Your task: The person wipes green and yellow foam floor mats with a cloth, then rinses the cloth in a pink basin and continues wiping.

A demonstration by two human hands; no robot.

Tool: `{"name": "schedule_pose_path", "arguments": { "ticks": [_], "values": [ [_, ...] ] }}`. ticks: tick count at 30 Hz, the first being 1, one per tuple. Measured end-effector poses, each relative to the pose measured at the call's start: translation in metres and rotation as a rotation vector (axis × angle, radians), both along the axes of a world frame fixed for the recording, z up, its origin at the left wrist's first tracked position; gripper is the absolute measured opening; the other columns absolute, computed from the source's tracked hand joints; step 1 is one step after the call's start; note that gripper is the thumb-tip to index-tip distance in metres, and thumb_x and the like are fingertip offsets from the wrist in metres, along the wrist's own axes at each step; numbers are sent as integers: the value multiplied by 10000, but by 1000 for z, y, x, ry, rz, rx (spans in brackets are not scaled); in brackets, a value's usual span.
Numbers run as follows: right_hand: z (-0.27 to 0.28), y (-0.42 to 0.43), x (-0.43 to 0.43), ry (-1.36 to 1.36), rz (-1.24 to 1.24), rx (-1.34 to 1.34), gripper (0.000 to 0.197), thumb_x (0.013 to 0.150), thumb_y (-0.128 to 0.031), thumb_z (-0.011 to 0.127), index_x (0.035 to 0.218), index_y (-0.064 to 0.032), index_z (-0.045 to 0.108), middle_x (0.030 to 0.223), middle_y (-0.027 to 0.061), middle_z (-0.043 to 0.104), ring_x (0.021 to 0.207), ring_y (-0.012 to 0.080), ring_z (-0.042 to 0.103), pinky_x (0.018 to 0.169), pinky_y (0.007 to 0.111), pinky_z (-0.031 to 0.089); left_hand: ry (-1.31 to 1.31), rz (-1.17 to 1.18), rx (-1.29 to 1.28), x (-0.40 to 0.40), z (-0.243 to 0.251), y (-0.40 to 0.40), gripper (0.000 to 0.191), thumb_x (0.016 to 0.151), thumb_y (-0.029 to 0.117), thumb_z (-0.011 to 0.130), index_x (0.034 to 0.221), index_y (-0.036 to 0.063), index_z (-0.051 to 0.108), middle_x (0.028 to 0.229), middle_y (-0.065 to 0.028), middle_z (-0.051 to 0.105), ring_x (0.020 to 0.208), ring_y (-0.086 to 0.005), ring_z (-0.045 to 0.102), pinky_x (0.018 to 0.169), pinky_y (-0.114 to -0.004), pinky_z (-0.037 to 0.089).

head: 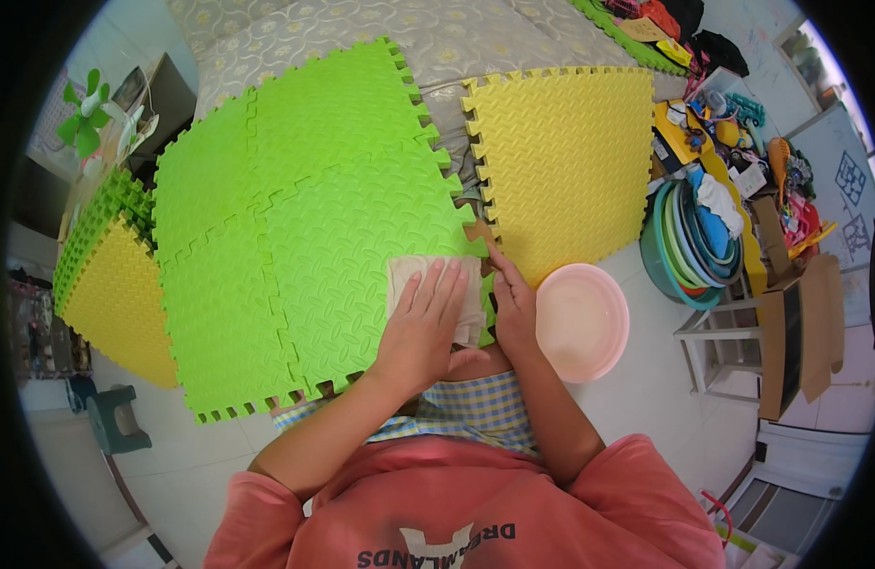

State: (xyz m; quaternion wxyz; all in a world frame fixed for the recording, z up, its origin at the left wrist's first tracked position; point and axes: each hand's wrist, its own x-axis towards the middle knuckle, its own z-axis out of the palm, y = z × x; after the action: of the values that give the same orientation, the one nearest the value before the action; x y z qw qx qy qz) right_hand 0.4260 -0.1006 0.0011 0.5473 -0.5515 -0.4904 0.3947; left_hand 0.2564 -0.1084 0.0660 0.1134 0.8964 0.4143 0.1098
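Across my lap lies a large green foam puzzle mat (338, 235), several interlocked tiles with a raised tread pattern and toothed edges. My left hand (427, 316) is flat, palm down, on a folded pale cloth (468, 302), pressing it against the mat near its right edge. The fingers point away from me and lie close together. At that right edge, my right hand (514, 306) grips the mat's toothed rim, its index finger stretched along the teeth. Part of its grip is hidden under the mat. Just right of this hand stands a pink basin (615, 323) holding cloudy liquid.
A yellow foam mat (565, 163) leans against the patterned sofa (324, 32) ahead. More yellow mat (117, 299) stands at left, near a green stool (117, 419). Stacked basins (668, 263) and a cardboard box (800, 341) are at right, on a white tiled floor (644, 398).
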Motion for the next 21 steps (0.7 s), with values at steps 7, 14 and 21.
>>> {"name": "schedule_pose_path", "arguments": {
  "ticks": [7,14,21],
  "values": [
    [-5,-1,2,47,10,1,371,974,-62,429,1318,4,552,1271,163,606,1177,251,559,1030,335,394,26,-201,6,-4,-3,-39,1033,748,679,585,1447,-43,348,1516,-186,345,1421,-339,294,1157,-479,231],
    [1,1,3,23,25,-11,373,982,-65,423,1327,17,537,1299,168,592,1203,250,549,1038,329,391,63,-130,-30,3,2,-22,1023,756,642,612,1451,-53,328,1516,-190,341,1419,-342,295,1156,-475,240],
    [-4,3,3,92,25,5,378,974,-66,428,1326,14,540,1291,158,600,1201,238,553,1031,327,399,-8,-45,-14,5,1,1,1017,739,558,695,1450,-61,315,1518,-208,319,1430,-358,271,1163,-475,230]
  ]
}}
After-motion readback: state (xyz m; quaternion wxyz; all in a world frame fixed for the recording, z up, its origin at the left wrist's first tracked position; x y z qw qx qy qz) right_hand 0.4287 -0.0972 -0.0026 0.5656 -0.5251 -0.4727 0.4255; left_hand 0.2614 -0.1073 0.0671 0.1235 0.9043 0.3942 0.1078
